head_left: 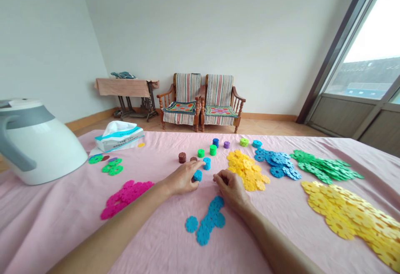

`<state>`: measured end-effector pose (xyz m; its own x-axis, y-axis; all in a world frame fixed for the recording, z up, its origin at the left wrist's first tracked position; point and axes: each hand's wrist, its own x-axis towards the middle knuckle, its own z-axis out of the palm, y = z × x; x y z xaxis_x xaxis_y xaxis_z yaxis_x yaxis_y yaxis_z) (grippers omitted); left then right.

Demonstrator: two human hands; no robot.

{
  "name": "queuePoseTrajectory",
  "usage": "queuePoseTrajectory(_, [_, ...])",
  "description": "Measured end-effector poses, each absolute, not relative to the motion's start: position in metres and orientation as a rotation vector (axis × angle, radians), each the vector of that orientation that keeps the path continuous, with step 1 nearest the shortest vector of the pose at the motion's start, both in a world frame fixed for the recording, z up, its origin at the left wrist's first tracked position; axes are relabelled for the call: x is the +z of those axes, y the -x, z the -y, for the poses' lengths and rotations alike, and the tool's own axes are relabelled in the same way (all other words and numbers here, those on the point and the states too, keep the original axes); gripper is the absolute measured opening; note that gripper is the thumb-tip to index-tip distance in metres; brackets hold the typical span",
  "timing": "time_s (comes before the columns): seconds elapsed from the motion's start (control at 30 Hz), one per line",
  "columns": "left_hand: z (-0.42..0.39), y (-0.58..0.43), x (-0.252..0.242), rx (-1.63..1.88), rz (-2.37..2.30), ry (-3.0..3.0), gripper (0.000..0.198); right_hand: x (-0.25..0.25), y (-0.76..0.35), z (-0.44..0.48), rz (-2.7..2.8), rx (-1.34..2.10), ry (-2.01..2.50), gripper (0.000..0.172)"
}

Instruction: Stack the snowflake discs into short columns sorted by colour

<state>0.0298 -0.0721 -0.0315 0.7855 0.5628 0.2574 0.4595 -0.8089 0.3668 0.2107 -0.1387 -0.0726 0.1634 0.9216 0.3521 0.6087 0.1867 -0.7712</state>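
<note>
My left hand curves its thumb and fingers around a short stack of blue flower-shaped discs on the cloth. Just behind that stack stands another light-blue stack. To the right, my right hand is closed with its fingertips pinched together; whether anything is between them is hidden. Loose light-blue discs lie overlapping in front of the hands, with a single blue disc beside them. Brown, green, dark-blue and purple stacks stand farther back.
Yellow, blue and green disc piles spread rightward, with a larger yellow pile at the right edge. Pink discs lie near my left forearm. A white kettle and tissue pack stand left.
</note>
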Motion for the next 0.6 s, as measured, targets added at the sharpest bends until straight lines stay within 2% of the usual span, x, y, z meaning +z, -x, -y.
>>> queuePoseTrajectory(0.2, [0.074,-0.037,-0.035,0.59,-0.882,-2.664,0.04,-0.07,-0.211,0.139,1.551,0.427,1.527,0.028])
queuePoseTrajectory(0.6, [0.067,-0.045,-0.046,0.711,-1.047,-2.637,0.041,-0.069,-0.211,0.14,1.56,0.422,1.527,0.028])
